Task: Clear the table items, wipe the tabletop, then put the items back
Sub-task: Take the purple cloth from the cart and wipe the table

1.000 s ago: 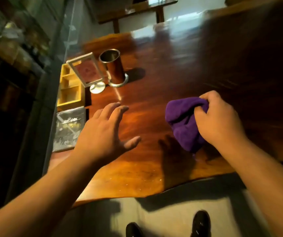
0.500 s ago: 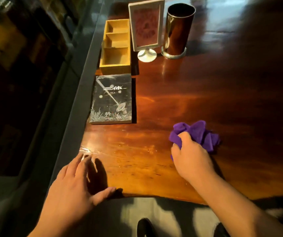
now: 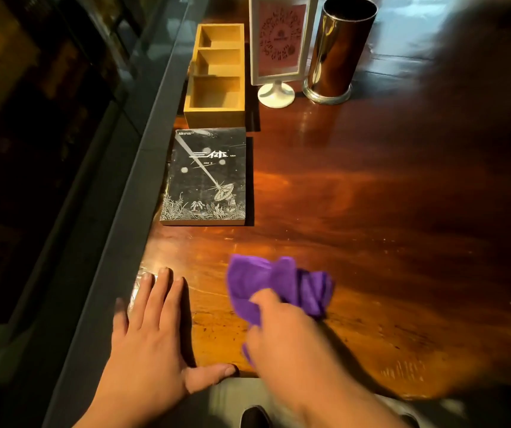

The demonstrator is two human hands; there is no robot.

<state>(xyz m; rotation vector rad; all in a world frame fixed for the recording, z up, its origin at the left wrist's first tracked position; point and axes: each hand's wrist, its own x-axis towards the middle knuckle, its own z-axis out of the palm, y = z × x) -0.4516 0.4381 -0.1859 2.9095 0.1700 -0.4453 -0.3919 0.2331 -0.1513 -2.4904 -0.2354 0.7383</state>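
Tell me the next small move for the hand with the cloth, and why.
Probably sweep the cloth rightward across the bare table. The right hand presses it near the front edge, the left hand lies flat at the corner, and the book blocks the way ahead.

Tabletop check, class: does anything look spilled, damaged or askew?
Nothing spilled or toppled. The book, wooden box, sign stand and metal cup sit neatly along the table edge, uncleared.

Open tabletop [image 3: 402, 211] rightward; book [image 3: 206, 177], wooden box [image 3: 217, 106], sign stand [image 3: 278, 47], metal cup [image 3: 339, 50] along left-far edge.
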